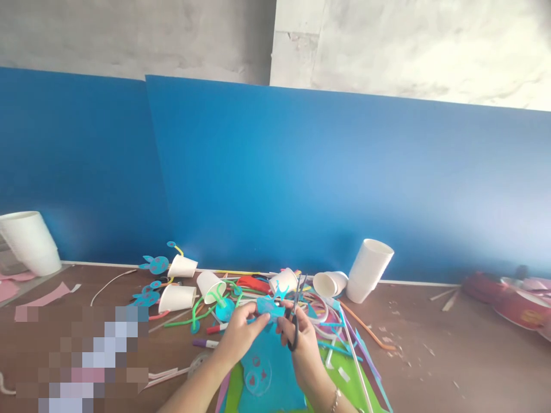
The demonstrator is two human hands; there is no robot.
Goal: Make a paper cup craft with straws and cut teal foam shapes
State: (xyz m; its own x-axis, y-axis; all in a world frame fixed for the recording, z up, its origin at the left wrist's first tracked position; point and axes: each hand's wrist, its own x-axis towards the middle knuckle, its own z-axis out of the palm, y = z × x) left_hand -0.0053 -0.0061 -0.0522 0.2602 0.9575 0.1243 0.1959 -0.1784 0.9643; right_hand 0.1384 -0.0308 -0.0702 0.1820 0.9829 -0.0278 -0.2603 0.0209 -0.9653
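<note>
My left hand [241, 331] pinches a small piece of blue paper [267, 307] between thumb and fingers. My right hand [306, 344] has a pair of dark-handled scissors [294, 328], blades pointing up and away, and its fingertips also touch the paper's right edge. Whether the blades are fully closed, I cannot tell. Below both hands lies a blue sheet [279, 373] on green paper, and a clear disc with pink drawn marks [258, 377] rests on it. A red-capped marker [216, 328] and a purple-capped marker [205, 343] lie beside my left hand.
Paper cups lie on their sides, two beside blue bunny-shaped cutouts [155, 265]. A cup stack [370, 271] stands at the right, another [30, 244] far left. Pipe cleaners and straws clutter the middle. Red bowls [520, 304] sit far right. A blue panel [301, 183] backs the table.
</note>
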